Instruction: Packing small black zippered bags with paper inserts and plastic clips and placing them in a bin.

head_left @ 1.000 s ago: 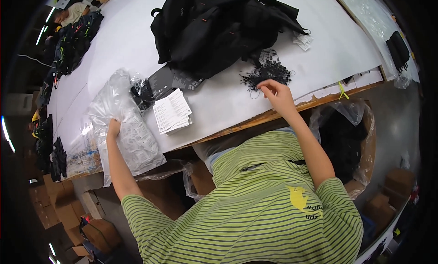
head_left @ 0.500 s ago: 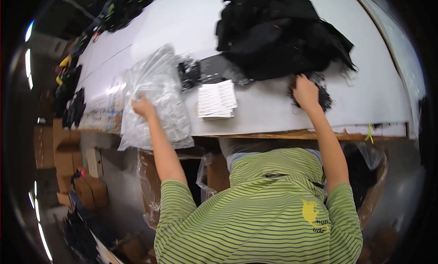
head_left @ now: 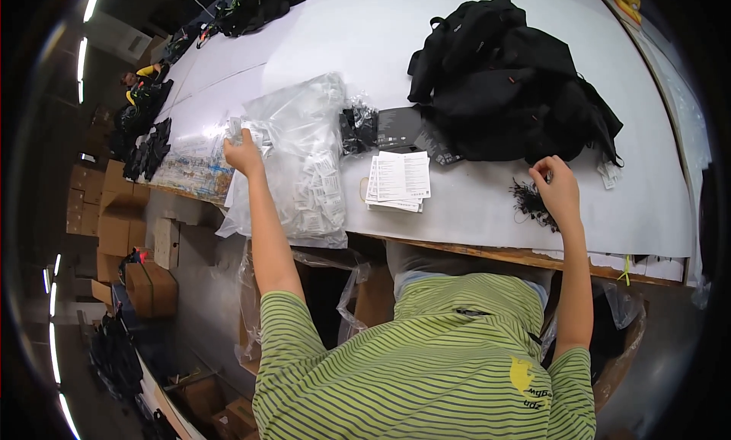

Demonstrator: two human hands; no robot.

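Our left hand (head_left: 244,154) grips the top of the clear plastic bag (head_left: 301,162) of small packets, which overhangs the surface (head_left: 487,204) edge; our right hand (head_left: 560,189) pinches black ties (head_left: 529,204). We judge a tug could spill the bag.

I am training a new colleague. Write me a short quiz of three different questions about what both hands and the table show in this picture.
1. True or false: the left hand rests on the clear plastic bag of small packets.
2. What is the right hand nearest to? A) the stack of white leaflets B) the small pile of black ties C) a cardboard box
3. Fill in: the black bags lie on the white ____.

Key: 1 true; 2 B; 3 table.
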